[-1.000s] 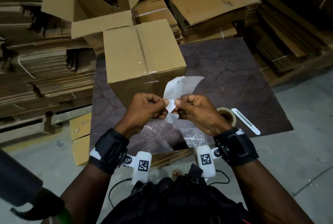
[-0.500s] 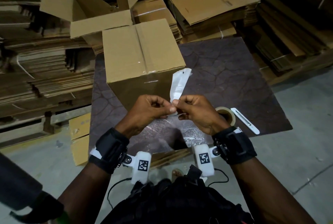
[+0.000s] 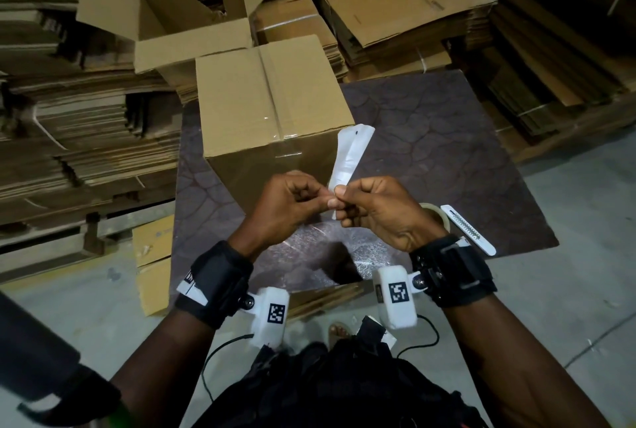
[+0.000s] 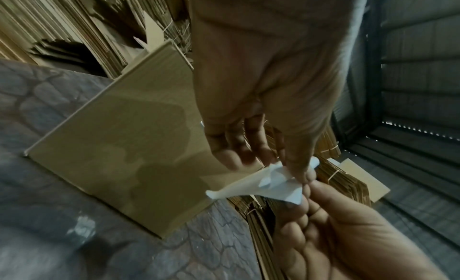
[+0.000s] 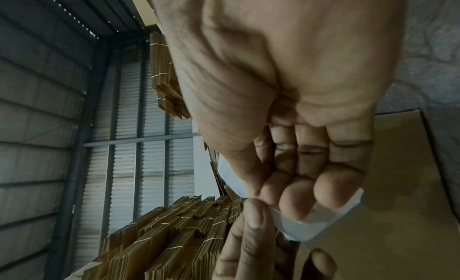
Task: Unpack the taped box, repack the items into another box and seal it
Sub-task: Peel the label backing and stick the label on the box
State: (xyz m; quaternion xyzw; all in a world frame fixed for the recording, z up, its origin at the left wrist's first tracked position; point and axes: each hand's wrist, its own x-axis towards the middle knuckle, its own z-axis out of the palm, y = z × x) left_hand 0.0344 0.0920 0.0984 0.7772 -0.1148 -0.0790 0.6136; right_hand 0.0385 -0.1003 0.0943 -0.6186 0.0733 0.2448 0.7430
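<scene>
White plastic sleeve (image 3: 350, 156) is held upright above the desk (image 3: 447, 138), pinched at its lower end by both hands. Left hand (image 3: 287, 204) fingers (image 3: 321, 199) are curled, thumb and forefinger pinching the sleeve; right hand (image 3: 382, 211) pinches the same end, remaining fingers curled. Taped box (image 3: 268, 107) stands shut on the desk at 12 o'clock from the hands, seam tape intact. Open box (image 3: 192, 4) sits beyond it, at 11 o'clock. Tape roll (image 3: 437, 212) and a white cutter (image 3: 468, 230) lie on the desk at 3 o'clock, just beside each other
</scene>
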